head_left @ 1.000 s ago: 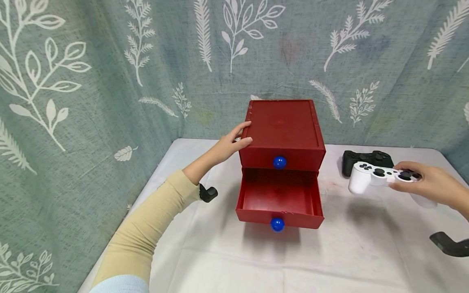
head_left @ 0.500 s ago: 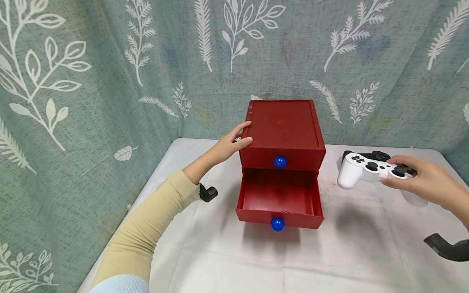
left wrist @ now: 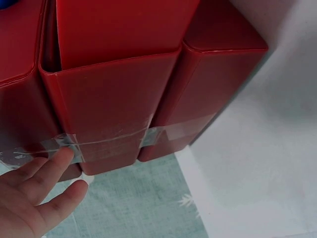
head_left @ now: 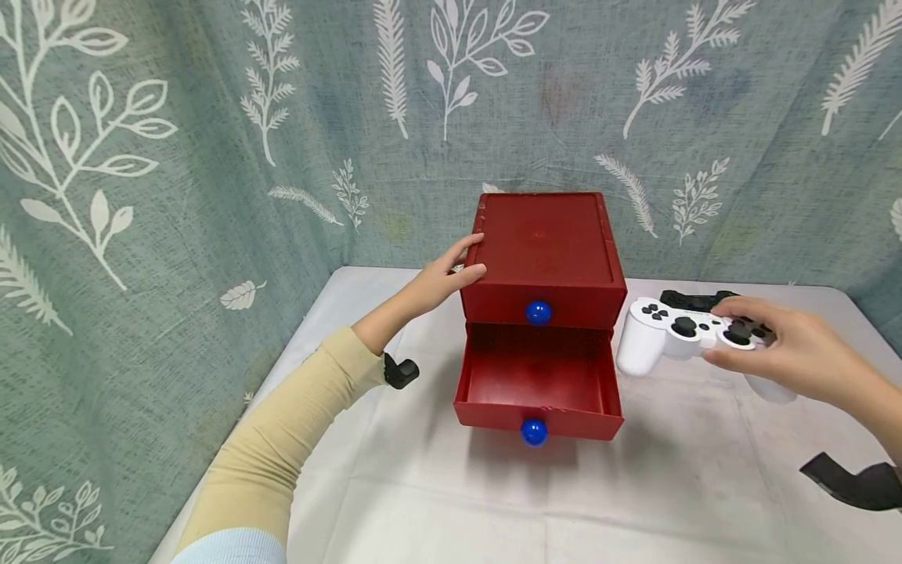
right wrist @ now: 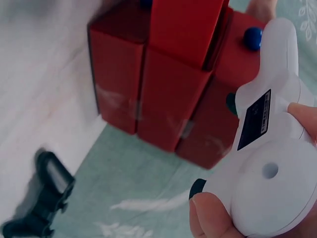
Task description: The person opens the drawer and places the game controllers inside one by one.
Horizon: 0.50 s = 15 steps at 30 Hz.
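A red drawer cabinet (head_left: pixel 543 239) with blue knobs stands on the white-covered table. Its middle drawer (head_left: pixel 493 415) is pulled out, and I see nothing lying inside. My left hand (head_left: pixel 440 282) rests on the cabinet's left top edge, fingers extended; in the left wrist view the fingertips lie near clear tape on its side. My right hand (head_left: pixel 796 345) grips the right end of a white game controller (head_left: pixel 665 337), held above the table right of the cabinet. In the right wrist view the controller's underside (right wrist: pixel 247 168) shows, thumb and fingers around it.
Behind the white controller a black game controller (head_left: pixel 694 301) lies on the table, partly hidden. A green leaf-patterned curtain (head_left: pixel 395 180) hangs along the back and left. White cloth (head_left: pixel 423 486) covers the table in front of the cabinet.
My right hand has carried the white controller leftward, closer to the cabinet, and it covers part of the black controller. My left hand and the drawer have stayed put.
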Each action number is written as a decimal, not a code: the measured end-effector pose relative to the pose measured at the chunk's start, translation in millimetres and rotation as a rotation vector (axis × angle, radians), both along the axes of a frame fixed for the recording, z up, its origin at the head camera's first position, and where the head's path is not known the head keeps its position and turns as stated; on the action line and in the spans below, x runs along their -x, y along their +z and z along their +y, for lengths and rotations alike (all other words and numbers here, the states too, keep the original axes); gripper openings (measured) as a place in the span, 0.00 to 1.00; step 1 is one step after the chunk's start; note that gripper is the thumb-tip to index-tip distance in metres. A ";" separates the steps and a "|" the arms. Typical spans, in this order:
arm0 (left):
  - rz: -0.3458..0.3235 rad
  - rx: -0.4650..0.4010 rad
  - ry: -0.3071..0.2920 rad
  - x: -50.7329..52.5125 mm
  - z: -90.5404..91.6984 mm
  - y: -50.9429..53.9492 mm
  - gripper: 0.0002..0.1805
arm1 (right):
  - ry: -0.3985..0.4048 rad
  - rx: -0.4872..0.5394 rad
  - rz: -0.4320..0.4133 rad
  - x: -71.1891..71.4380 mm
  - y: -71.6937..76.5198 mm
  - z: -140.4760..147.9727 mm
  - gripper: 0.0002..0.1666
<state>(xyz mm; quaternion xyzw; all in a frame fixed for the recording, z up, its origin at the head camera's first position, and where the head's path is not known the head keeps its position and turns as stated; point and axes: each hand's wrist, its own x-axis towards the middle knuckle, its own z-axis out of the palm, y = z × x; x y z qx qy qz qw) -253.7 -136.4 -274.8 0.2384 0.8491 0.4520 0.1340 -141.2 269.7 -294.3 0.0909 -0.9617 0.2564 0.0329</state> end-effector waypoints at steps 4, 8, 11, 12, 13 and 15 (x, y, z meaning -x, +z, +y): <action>-0.004 0.003 0.002 0.0 0.5 0.3 0.34 | 0.039 0.002 0.015 -4.5 4.6 -14.3 0.26; -0.003 0.007 0.005 -0.4 0.4 0.2 0.34 | 0.080 0.023 0.012 -5.9 7.6 -27.7 0.26; -0.002 0.004 0.006 -0.7 0.1 -0.1 0.34 | 0.103 0.041 0.019 -5.2 9.2 -36.8 0.26; -0.002 0.005 0.007 -0.6 0.1 -0.2 0.34 | 0.113 0.047 0.025 -4.9 9.8 -39.9 0.25; -0.002 0.006 0.007 -0.7 -0.1 -0.3 0.34 | 0.124 0.058 0.030 -4.5 10.1 -43.0 0.25; -0.001 0.007 0.007 -0.7 -0.2 -0.2 0.35 | 0.152 0.071 0.043 -3.6 10.9 -49.3 0.24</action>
